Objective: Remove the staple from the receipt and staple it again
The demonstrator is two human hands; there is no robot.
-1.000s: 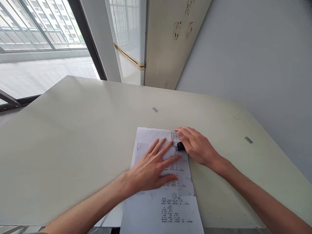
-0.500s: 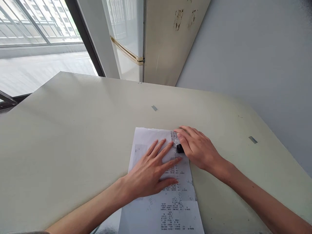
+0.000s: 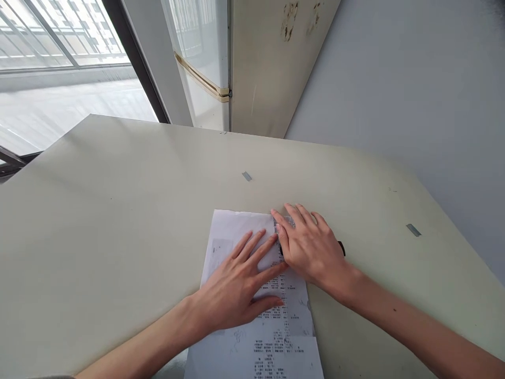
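Observation:
A white sheet of paper [image 3: 231, 352] with dark printed text lies lengthwise on the table, its far edge slightly uneven. My left hand [image 3: 240, 284] rests flat on the paper with its fingers spread. Close to its fingertips, my right hand [image 3: 310, 245] is curled over a black object [image 3: 342, 248] at the sheet's upper right edge. Only the two ends of that object show, one by the thumb and one beyond the heel of the hand; my palm hides the rest, so its kind is unclear. Dense dark print [image 3: 290, 220] shows under the right fingers.
The pale table [image 3: 118, 252] reaches far to the left and back. Small grey tape pieces [image 3: 246, 176] are stuck on it. Beyond stand a fridge [image 3: 268, 73] and a grey wall [image 3: 414, 89], with a window [image 3: 59, 42] at the far left.
My right hand has shifted a little left and tilted over the black object, whose far right end now shows. The left hand stays pressed on the paper. The view has moved slightly.

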